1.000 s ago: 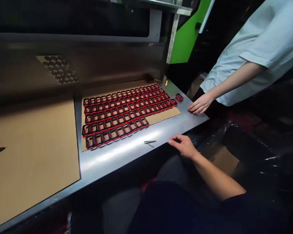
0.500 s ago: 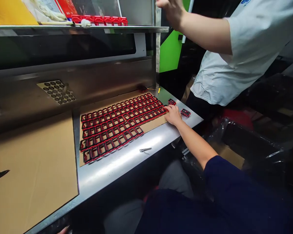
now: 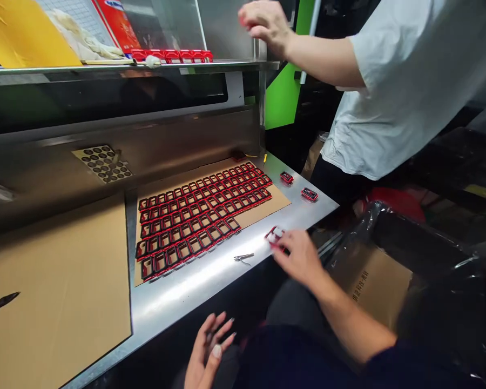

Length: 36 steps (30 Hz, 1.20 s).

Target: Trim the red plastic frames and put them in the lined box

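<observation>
My right hand (image 3: 302, 256) is closed on a small red and black plastic frame (image 3: 274, 235), which it holds over the near edge of the metal table; the frame is blurred, with whitish patches on it. Nothing is in my left hand (image 3: 210, 348), which hovers below the table edge with its fingers spread. On a cardboard sheet (image 3: 263, 210) lie rows of similar red and black frames (image 3: 194, 246), the nearest row shorter than those behind. A pair of nail clippers (image 3: 243, 257) rests on the metal between that sheet and my right hand.
Two closed red and black pieces (image 3: 309, 194) sit near the table's right corner. A larger cardboard sheet (image 3: 56, 292) with a black pen (image 3: 0, 303) covers the left. A co-worker's arm (image 3: 319, 56) reaches across by the shelf (image 3: 227, 66). A plastic-lined bin (image 3: 425, 229) stands at right.
My right hand has come back from the far right end of the rows towards me with a frame in it. My left hand has risen into view. The co-worker's hand has shifted left.
</observation>
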### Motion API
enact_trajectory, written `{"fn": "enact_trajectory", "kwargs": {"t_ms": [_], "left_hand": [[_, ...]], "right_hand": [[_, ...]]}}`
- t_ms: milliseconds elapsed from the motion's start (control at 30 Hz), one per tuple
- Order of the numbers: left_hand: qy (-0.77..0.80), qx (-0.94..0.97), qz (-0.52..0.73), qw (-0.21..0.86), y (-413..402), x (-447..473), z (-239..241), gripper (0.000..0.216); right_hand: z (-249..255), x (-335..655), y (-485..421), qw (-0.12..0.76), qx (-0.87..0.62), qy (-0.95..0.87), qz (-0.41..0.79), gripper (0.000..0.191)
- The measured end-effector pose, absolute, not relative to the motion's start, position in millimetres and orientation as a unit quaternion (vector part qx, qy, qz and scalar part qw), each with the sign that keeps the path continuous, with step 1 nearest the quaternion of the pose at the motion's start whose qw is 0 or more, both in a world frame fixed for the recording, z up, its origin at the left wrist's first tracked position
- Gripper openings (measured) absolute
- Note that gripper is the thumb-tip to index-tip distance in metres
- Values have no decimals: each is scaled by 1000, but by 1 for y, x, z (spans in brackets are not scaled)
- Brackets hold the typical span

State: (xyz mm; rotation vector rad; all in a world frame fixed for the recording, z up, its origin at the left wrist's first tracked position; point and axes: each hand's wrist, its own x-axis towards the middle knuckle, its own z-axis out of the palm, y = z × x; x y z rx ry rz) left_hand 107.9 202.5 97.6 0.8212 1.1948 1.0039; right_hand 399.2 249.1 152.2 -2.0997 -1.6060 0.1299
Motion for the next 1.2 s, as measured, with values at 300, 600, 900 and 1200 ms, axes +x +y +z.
{"fn": "enact_trajectory", "kwargs": {"t_ms": [300,600,900,1200], "left_hand": [[526,104,426,729,232,151,114,35],[370,150,343,851,203,136,123,56],[375,240,349,824,193,116,132,56],[402,264,346,806,185,113,139,53]], "right_hand": [[105,294,196,378,-441,-804,126,54],[122,312,205,379,-356,-633,574,83],[133,318,200,355,-370,-752,416,81],[134,311,195,353,-361,-746,433,78]]}}
